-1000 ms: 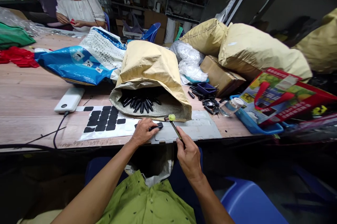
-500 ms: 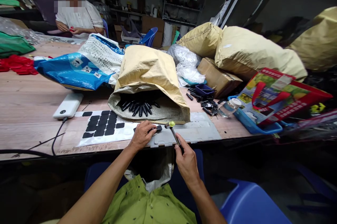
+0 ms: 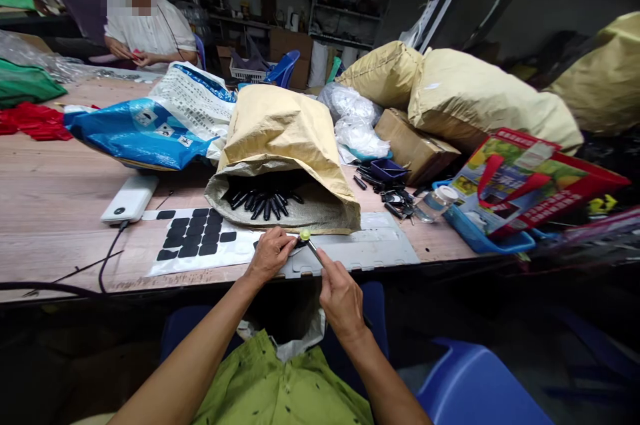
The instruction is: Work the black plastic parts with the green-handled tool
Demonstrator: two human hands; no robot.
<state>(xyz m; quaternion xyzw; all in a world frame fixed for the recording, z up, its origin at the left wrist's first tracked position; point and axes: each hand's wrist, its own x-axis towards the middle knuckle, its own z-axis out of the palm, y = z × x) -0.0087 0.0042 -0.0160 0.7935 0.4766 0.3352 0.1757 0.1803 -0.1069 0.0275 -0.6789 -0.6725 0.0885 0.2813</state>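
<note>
Left hand (image 3: pixel 271 255), palm down over the board (image 3: pixel 375 245): I see its fingers pinched on a small black piece (image 3: pixel 301 243), which they largely hide. Right hand (image 3: pixel 343 295): fingers wrapped around the handle of a hammer (image 3: pixel 305 235), its yellow-green head at the piece's exposed end; I cannot tell whether they touch. The piece is at the board, just before the mouth of the sack (image 3: pixel 280 125). The step appears to be tapping: I would have the left hand press the piece flat, fingertips well back from the head, and let the wrist deliver short, square blows. Pose: both forearms reach up from below and converge; the hammer's handle slants up and leftward from the right fist.
</note>
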